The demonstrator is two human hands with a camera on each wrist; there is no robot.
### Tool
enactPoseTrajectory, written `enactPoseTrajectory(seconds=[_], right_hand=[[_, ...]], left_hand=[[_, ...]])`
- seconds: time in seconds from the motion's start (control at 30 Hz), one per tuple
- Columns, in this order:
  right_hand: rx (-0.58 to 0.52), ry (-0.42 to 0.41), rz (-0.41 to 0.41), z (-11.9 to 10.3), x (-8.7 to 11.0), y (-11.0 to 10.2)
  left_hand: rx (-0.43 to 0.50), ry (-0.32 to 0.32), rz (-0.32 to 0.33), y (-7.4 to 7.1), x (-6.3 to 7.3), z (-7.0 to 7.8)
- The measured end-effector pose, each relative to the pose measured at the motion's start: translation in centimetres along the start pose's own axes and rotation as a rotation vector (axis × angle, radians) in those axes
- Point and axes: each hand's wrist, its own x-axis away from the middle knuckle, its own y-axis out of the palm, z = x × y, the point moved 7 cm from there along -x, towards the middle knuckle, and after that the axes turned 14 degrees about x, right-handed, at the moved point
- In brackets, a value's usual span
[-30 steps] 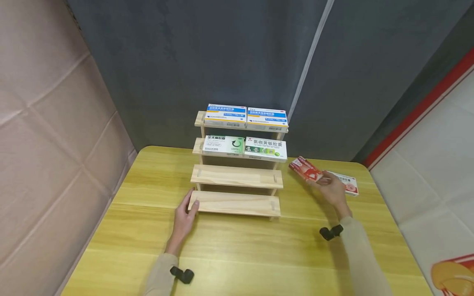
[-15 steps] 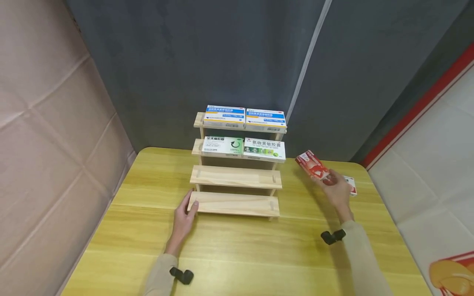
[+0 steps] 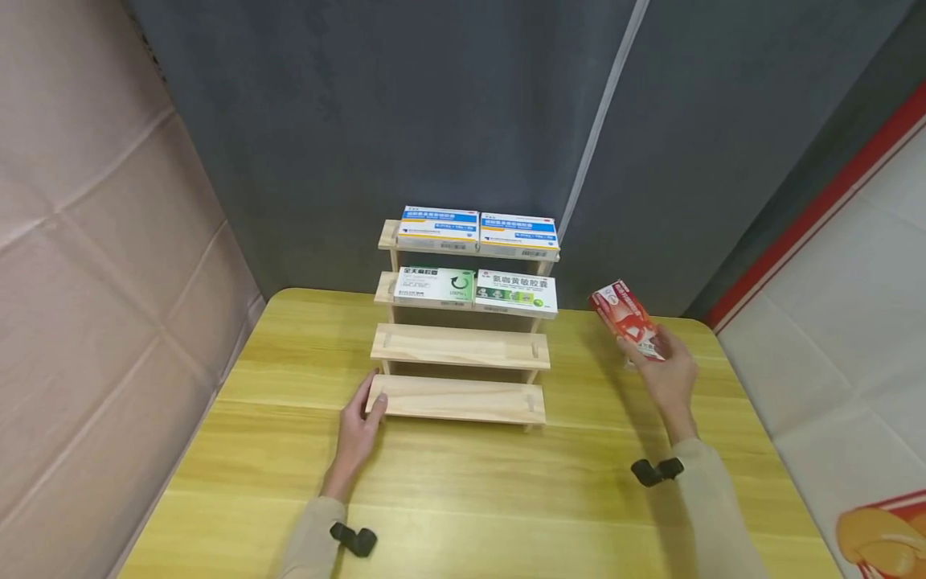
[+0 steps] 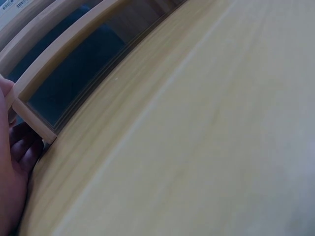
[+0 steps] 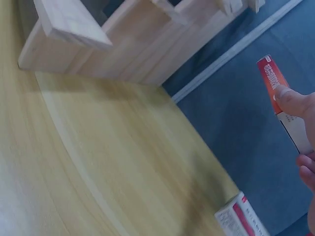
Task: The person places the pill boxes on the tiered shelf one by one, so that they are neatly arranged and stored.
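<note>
My right hand pinches a red and white medicine box by its near end, raised over the table to the right of the wooden step rack. In the right wrist view, the thumb presses the red face of that box. A white medicine box with a dark pink stripe lies on the table there; in the head view the right hand hides most of it. My left hand grips the left end of the rack's lowest step, thumb on top, other fingers behind its side post.
Two blue and white medicine boxes stand side by side on the top step. Below them sit a white and green box and another white box with a green band. A dark grey panel backs the table.
My right hand has moved slightly right and away with the red box, which has swung to point more steeply backward. The white box behind has become mostly covered. My left hand stays put.
</note>
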Motion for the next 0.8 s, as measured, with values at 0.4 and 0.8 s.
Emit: enactPoseTrajectory(seconds=[0.4,0.8], right_hand=[[-0.04,-0.037,0.1,-2.7,0.7,-2.1],[-0.138,-0.025,0.116,-5.2,1.6,-3.5]], left_hand=[[-0.003,-0.008,0.013,-0.1,-0.2,-1.3],[-0.029,0.008,0.01,0.0,0.2,0.3]])
